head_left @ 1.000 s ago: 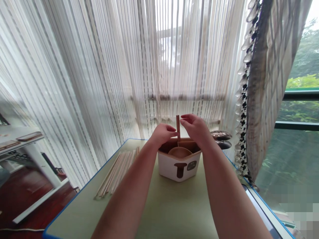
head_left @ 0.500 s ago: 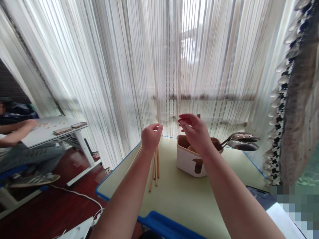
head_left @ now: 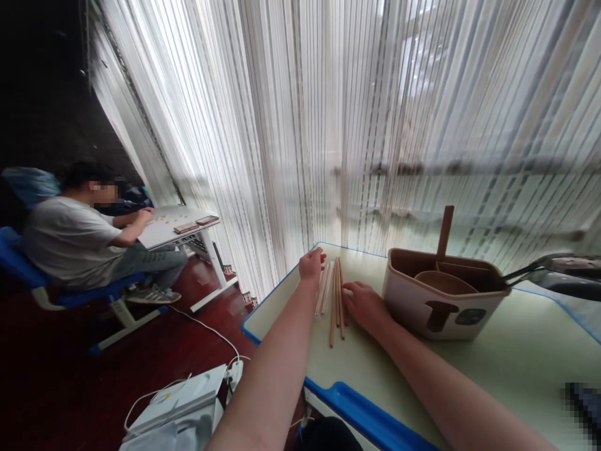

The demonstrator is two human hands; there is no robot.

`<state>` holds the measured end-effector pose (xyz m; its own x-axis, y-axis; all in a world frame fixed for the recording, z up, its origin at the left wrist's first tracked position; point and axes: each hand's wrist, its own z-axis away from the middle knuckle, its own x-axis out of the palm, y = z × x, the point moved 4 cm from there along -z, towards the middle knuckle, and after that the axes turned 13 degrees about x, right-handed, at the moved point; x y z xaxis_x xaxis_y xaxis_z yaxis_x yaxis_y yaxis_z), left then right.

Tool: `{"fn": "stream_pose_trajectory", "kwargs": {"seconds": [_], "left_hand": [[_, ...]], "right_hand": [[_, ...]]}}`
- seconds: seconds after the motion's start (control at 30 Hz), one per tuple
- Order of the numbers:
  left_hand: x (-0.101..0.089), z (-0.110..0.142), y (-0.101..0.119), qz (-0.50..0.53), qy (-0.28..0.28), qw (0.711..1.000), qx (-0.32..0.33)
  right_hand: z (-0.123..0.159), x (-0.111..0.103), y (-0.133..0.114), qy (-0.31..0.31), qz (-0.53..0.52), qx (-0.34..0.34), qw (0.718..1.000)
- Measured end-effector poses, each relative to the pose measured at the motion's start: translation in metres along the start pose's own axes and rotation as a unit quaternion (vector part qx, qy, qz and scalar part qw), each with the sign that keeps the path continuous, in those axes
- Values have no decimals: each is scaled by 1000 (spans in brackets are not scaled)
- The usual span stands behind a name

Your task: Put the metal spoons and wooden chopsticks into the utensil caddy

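Saw the brown chopsticks (head_left: 332, 319) loosely fanned on the pale table (head_left: 507, 363), between the left hand (head_left: 312, 265) and the right hand (head_left: 369, 308), nearer ends pointing back toward the wearer. Saw the paler chopsticks (head_left: 327, 289) just left of the brown ones, close below the left hand's curled fingers; could not tell whether clamped on any stick or merely beside the far ends. Saw the right hand low at the right edge of the brown chopsticks, fingers bent toward them; could not tell whether touching, nor whether apart or pinched together. Noted the white-and-brown caddy (head_left: 408, 297) just right of the right hand, with an upright brown stick (head_left: 446, 232) and metal utensils (head_left: 568, 266) leaning out rightward. Noticed a seated person (head_left: 70, 241) far left, at another table (head_left: 159, 235).
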<state>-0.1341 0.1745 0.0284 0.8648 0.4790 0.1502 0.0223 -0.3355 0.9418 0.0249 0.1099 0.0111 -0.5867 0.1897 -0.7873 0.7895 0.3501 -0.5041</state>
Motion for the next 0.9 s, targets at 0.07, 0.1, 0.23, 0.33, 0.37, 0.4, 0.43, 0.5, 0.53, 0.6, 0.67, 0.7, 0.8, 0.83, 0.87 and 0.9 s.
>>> {"fn": "stream_pose_trajectory", "kwargs": {"seconds": [0.07,0.1,0.23,0.33,0.37,0.4,0.43,0.5,0.53,0.6,0.67,0.7,0.8,0.83,0.87,0.9], "left_hand": [[3,0,-1,22,-3,1000,-13],[4,1,-2,22,-6,1000,-15],[7,1,-3,-40,-33,999,13],[8,2,-2,-112,-65,991,42],[7,3,-2,-143,-75,985,58],[8,3,-1,-177,-86,977,77],[8,5,1,-208,-95,968,99],[9,8,4,-258,-109,948,149],[10,10,5,-276,-114,938,176],[13,15,8,-298,-130,920,219],[16,17,7,-311,-162,908,227],[18,18,5,-315,-178,906,222],[21,16,1,-307,-198,907,208],[21,14,0,-298,-196,911,208],[21,13,-2,-288,-193,915,205],[21,12,-3,-280,-190,920,198]], "right_hand": [[-2,6,4,-33,28,-16,999],[-2,7,4,-39,30,-26,998],[-1,7,-2,-53,2,-49,997],[-1,6,-3,-61,0,-30,998],[-1,6,-2,-60,3,-17,998],[-2,5,-1,-61,8,-4,998],[-3,5,0,-60,13,7,998],[-3,5,1,-62,24,12,998],[-3,5,0,-62,32,7,998],[-2,5,-3,-54,57,7,997],[1,3,-6,-42,92,29,994],[3,2,-7,-37,110,45,992],[7,-1,-13,-39,144,81,985],[8,-1,-14,-44,150,90,984],[9,-2,-15,-52,154,100,982],[10,-2,-15,-61,158,109,979]]}}
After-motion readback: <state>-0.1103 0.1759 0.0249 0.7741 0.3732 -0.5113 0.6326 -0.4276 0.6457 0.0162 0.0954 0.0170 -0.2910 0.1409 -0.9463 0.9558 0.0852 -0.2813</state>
